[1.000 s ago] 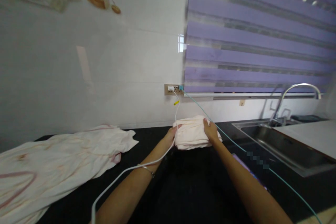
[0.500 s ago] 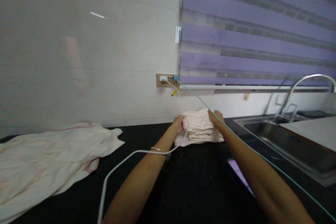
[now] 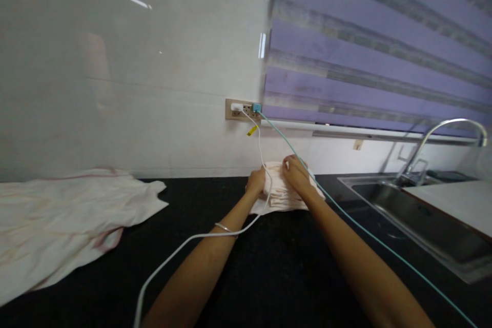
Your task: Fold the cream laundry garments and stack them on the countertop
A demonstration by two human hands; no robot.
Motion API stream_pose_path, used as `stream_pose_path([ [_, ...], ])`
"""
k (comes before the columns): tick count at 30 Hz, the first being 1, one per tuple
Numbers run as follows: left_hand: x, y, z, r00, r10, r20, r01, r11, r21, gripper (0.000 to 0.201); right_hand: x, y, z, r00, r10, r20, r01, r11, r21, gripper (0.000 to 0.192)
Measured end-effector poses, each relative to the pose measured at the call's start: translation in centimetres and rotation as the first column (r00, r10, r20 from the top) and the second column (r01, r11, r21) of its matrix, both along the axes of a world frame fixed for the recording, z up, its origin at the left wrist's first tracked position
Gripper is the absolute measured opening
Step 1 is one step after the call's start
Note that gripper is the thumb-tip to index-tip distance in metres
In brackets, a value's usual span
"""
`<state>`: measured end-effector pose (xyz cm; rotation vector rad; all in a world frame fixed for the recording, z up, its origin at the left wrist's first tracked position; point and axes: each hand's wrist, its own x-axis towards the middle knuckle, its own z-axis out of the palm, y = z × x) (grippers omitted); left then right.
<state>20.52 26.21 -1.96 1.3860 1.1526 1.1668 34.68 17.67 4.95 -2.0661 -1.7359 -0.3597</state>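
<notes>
A single head view looks forward and slightly down from above the near edge of the desk (image 3: 269,277), facing the wall (image 3: 134,87) and the blind (image 3: 365,51). Both forearms reach away from it; the sink (image 3: 418,220) lies far right.

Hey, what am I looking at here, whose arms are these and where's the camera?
The camera sits on a person's head and looks forward and down, so the two bare arms are the wearer's own. Both reach across a black counter to a folded pale cloth by the wall. The left hand grips its left side, and the right hand rests on top. A white cable and a teal cable run from a wall socket. An unfolded cloth lies to the left and a sink to the right.
</notes>
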Motion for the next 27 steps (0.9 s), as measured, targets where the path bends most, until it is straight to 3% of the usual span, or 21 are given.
stream_pose_path([
  [3,-0.8,-0.4,-0.2,0.997,0.055,-0.055,-0.051,0.996,0.069,0.031,-1.4,0.5,-1.9,0.999,0.037,-0.019,-0.039,0.991,-0.128,0.042],
  [7,-1.7,-1.2,-0.9,0.993,0.090,-0.081,-0.071,0.976,0.208,0.019,-1.3,0.6,-4.2,0.998,0.044,-0.051,-0.052,0.981,-0.187,0.051],
  [14,-1.7,-1.6,-2.4,0.974,0.134,-0.182,-0.064,0.936,0.347,0.015,-0.6,1.7,-5.1,0.995,0.039,-0.091,-0.067,0.943,-0.325,0.070],
  [18,-1.9,-2.0,-1.4,0.957,0.210,-0.198,-0.085,0.861,0.502,0.013,-0.8,1.9,-5.8,0.998,0.019,-0.056,-0.030,0.978,-0.208,0.072],
  [22,-1.2,-2.8,0.1,0.959,0.108,-0.262,0.087,0.768,0.635,0.006,-1.1,1.3,-6.3,1.000,0.014,-0.028,-0.013,0.999,0.035,0.073],
  [25,-0.2,-3.2,0.2,0.947,0.015,-0.322,0.213,0.720,0.661,0.005,-1.3,0.5,-6.1,0.998,-0.010,-0.059,0.021,0.982,0.187,0.055],
  [27,0.2,-3.3,-0.1,0.944,-0.007,-0.329,0.235,0.714,0.659,0.006,-1.5,0.1,-5.9,0.997,-0.027,-0.075,0.040,0.983,0.181,0.040],
])
